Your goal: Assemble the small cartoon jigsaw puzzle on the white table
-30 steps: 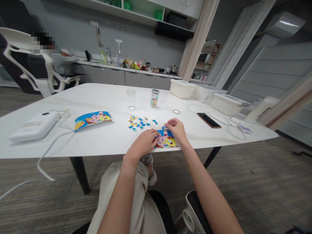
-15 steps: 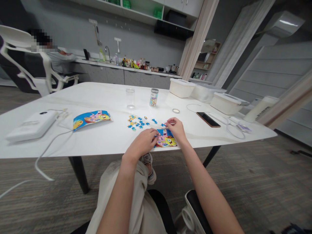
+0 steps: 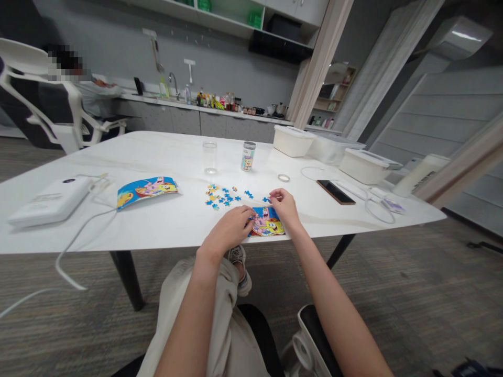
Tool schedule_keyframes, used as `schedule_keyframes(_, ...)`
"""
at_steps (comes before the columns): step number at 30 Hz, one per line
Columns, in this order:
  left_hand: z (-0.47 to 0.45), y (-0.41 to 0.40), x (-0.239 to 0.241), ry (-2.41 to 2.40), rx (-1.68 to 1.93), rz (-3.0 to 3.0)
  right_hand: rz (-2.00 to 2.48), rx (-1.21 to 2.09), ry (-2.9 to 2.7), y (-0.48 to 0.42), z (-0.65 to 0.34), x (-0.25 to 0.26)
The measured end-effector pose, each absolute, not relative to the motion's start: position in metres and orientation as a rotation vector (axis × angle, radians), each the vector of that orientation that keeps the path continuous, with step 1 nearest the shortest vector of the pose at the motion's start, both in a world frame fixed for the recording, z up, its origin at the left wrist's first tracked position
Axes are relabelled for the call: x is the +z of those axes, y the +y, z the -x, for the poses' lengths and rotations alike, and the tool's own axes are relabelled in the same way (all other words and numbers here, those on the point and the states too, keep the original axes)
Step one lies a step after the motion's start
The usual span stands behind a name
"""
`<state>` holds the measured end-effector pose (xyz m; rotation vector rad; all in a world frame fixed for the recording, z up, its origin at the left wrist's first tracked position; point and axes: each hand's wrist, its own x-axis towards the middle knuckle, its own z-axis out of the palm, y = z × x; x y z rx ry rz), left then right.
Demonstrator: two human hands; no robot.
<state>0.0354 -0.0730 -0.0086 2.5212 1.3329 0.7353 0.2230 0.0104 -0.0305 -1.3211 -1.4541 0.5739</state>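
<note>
A small, partly assembled cartoon jigsaw lies near the front edge of the white table. My left hand rests on its left edge with fingers curled down onto it. My right hand sits at its upper right corner, fingertips pinched on a blue puzzle piece. Loose blue pieces are scattered just left of and behind the jigsaw.
A picture card, a clear glass, a printed tube, a small ring lid, a phone, white boxes and a white device with cables share the table. A person sits at the far-left counter.
Both hands stay at the jigsaw. The right hand's fingers have shifted slightly at the upper corner with the blue piece; the view has drifted a little.
</note>
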Motion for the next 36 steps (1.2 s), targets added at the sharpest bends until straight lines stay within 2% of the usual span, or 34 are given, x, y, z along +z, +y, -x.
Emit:
schedule_keyframes(12,-0.036,-0.072,-0.01,1.326,0.723,-2.519,1.285,0.615,-1.475,0.005,-0.223,-0.026)
schedule_keyframes(19,-0.032,-0.067,-0.017,1.293,0.856,-2.479,1.341,0.552,-1.506,0.003,-0.224,-0.02)
schedule_keyframes(27,-0.028,-0.063,-0.015,1.499,0.921,-2.323,1.139,0.506,-2.114,-0.017,-0.241,0.0)
schedule_keyframes(36,-0.029,-0.063,-0.017,1.46,0.878,-2.396,1.062,0.478,-2.273,-0.021,-0.24,-0.002)
